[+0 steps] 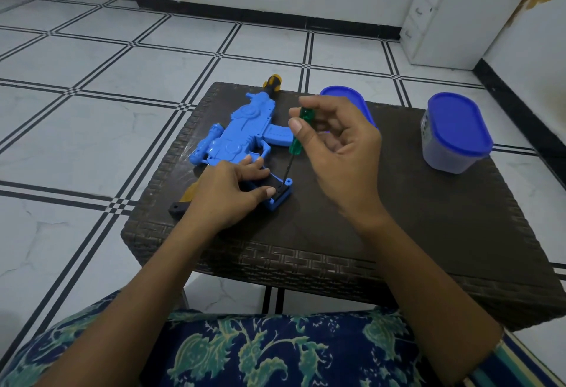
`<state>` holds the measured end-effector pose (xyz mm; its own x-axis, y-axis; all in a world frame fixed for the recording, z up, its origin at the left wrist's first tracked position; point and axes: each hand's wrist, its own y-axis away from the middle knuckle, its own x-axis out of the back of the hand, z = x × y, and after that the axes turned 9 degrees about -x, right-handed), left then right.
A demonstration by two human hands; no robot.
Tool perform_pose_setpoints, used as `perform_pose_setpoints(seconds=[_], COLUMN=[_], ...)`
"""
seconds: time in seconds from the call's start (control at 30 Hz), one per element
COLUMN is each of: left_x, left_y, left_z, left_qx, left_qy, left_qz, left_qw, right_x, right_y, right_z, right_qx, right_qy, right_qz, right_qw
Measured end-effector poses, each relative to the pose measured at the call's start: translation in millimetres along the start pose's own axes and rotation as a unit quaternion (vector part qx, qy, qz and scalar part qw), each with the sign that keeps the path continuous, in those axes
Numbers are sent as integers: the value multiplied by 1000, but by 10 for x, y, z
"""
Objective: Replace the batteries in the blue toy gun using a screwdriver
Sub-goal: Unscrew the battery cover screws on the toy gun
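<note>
Blue toy gun (245, 129) battery job: it's lying flat on my dark wicker table (428, 233), muzzle pointing away from me.

I'm pinning the grip end down with my left hand (226, 193), fingers clamping around the blue battery compartment (280, 195) at the bottom of the handle. My right hand (340, 153) is pinching the green-handled screwdriver (298, 137) between thumb and fingertips, holding it nearly upright with the tip sitting in the compartment's top edge. A blue lid (346, 97) is lying behind my right hand, and a lidded blue tub (456, 132) is standing well off to the right.
</note>
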<state>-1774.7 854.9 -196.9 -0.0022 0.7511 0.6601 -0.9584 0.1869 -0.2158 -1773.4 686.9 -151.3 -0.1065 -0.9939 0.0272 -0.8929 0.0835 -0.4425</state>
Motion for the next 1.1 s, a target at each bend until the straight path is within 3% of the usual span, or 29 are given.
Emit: perform_pose_setpoints(seconds=[0.57,1.1], left_x=[8,15], left_y=[4,11], left_z=[19,38], left_qx=[2,1], left_qy=[0,-6], left_qz=[-2,-6], left_qw=[1000,1000], right_x=[-22,-17], right_y=[13,0], right_z=[41,74], right_qx=[-3,55], right_qy=[12,84], right_qz=[-23,7], right_qw=[1000,995])
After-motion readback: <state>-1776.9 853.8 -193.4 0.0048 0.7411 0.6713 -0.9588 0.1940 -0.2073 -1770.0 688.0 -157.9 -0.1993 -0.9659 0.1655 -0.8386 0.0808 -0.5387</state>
